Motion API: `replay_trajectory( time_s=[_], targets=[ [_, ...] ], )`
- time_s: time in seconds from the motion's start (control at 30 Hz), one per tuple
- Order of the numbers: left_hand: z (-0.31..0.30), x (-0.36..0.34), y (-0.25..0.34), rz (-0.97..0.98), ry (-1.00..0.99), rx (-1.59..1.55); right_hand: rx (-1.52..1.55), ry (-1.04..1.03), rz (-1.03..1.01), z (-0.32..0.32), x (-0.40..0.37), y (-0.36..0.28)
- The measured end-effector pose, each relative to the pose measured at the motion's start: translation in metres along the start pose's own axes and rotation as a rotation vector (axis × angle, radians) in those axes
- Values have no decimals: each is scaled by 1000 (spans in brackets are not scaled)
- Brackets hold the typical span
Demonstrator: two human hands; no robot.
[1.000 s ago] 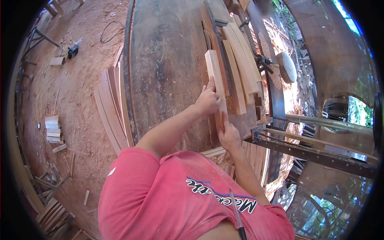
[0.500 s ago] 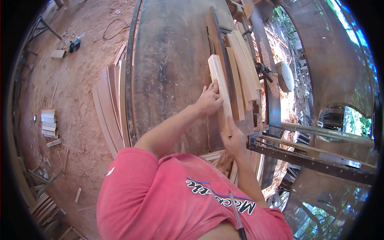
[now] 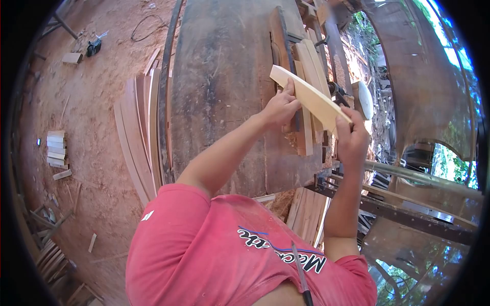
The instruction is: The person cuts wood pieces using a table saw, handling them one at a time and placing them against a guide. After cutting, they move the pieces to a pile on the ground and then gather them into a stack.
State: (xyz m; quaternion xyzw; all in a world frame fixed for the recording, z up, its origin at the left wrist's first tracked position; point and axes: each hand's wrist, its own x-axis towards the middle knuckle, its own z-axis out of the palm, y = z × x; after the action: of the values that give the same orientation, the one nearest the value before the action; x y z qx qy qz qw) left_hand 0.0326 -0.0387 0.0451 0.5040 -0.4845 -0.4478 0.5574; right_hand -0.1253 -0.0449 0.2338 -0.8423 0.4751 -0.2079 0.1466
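A short pale wooden board [image 3: 312,98] with an angled end is held tilted above the right side of the worn worktable [image 3: 219,76]. My left hand [image 3: 282,106] grips it close to the far end, thumb on its face. Around the near end is my right hand [image 3: 353,136], with the fingers closed on the wood. Just under and behind it, several similar pale boards [image 3: 305,135] lie side by side, partly covered by the held one. Beside them a long upright wooden fence [image 3: 279,38] with a dark edge runs along the table.
Long curved planks [image 3: 133,132] lean against the table's left side. A small stack of wood blocks [image 3: 56,148] and a black bag [image 3: 94,48] rest on the dirt floor. A metal rail [image 3: 408,214] is at the right, near a dark clamp-like fitting [image 3: 336,91].
The board has been lifted from beside the fence and turned, its near end swinging right. My right hand moved right and up with it; my left hand shifted slightly right and up.
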Motion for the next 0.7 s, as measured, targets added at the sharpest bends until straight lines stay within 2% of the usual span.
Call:
replay_trajectory(
  time_s=[0.13,0.23,0.3,0.37,0.7],
  targets=[
    [5,10,-1,-40,71,-59,-42,-4,3,-8,37,-11],
    [5,18,0,2,117,-87,-50,-19,-34,-8,68,-4],
    [6,23,3,1,176,-148,-33,-78,39,-12,87,-12],
    [3,30,3,9,155,-158,-50,-79,39,-13,105,-22],
    [1,54,6,44,217,-157,-27,-245,-98,-11,197,-16]
  ],
)
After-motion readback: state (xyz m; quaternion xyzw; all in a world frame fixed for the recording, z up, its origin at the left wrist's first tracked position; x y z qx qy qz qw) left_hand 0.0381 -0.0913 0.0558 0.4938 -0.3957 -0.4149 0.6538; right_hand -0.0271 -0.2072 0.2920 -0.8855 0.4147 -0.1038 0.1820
